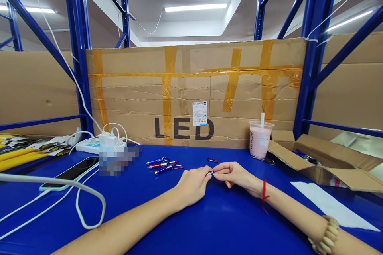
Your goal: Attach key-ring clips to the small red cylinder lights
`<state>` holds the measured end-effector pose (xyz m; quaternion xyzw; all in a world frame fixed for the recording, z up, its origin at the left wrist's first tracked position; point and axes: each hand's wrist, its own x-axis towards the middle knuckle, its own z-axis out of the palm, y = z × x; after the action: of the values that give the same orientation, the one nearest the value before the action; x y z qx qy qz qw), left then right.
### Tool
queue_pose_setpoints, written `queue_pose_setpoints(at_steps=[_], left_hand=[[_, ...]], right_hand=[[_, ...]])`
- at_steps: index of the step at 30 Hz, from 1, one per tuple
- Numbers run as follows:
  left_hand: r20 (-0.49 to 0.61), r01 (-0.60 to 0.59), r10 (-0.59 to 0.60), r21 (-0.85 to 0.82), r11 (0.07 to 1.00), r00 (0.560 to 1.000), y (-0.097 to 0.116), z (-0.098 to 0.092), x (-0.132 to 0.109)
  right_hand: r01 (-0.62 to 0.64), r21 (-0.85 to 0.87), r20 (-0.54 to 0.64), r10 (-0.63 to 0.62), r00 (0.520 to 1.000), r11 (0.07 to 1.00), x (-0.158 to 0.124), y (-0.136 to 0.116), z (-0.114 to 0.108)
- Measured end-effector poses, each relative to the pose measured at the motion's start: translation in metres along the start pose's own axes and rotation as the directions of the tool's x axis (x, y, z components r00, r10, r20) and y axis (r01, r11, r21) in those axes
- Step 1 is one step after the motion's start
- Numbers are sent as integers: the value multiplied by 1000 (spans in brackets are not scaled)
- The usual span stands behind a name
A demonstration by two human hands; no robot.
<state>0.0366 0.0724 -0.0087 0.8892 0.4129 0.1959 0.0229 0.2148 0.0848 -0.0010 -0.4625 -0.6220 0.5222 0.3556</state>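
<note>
Near the middle of the blue table point(221, 223), my left hand point(193, 185) and my right hand point(233, 174) meet at the fingertips. Both pinch a small silvery metal piece point(212, 173), mostly covered by the fingers. A red carabiner clip point(212, 160) lies just beyond my hands. To the left of them is a loose group of small metal tubes with clips, among them a red tube point(158, 165) and a blue-purple tube point(164, 170).
A pink drink cup point(259, 143) stands at the back right, beside an open cardboard box point(323, 167) and white paper point(332, 203). At left are a phone point(72, 173), a power strip point(88, 146) and white cables. Taped cardboard point(137, 99) closes off the back.
</note>
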Motion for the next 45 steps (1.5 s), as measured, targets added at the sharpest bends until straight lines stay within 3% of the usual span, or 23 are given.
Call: queue_pose_setpoints(at_steps=[26, 34, 45], left_hand=[[-28, -28, 27, -49, 998, 999, -2, 1, 1], [-1, -14, 14, -24, 1000, 1000, -1, 1, 1], [35, 40, -39, -23, 999, 999, -1, -2, 1]], right_hand=[[105, -91, 20, -104, 994, 990, 2, 5, -2], [125, -169, -65, -137, 988, 978, 4, 3, -2], [164, -218, -74, -184, 980, 962, 1, 0, -1]])
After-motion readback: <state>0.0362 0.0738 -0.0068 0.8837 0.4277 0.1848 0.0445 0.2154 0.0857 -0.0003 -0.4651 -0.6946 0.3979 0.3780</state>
